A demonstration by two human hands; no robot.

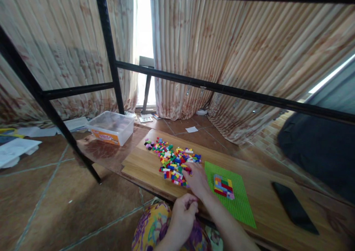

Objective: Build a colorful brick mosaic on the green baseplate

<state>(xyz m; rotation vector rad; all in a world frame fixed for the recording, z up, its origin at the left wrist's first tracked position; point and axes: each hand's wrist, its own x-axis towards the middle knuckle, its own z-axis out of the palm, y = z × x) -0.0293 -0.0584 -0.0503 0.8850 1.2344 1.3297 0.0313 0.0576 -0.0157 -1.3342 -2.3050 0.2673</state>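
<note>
Green plate (pixel 242 199) on the table (pixel 148 164) bears 1 built patch (pixel 223 186), the rest bare, many bricks (pixel 172 157) loose beside the right hand (pixel 198 178), left hand (pixel 183 208) curled, whether either pinches anything I cannot tell

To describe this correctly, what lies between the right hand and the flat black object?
A green baseplate with a block of bricks on it, in the head view.

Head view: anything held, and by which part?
Can't tell: the right hand is at the bricks, fingertips unclear; the left hand is curled, nothing visible in it.
</note>
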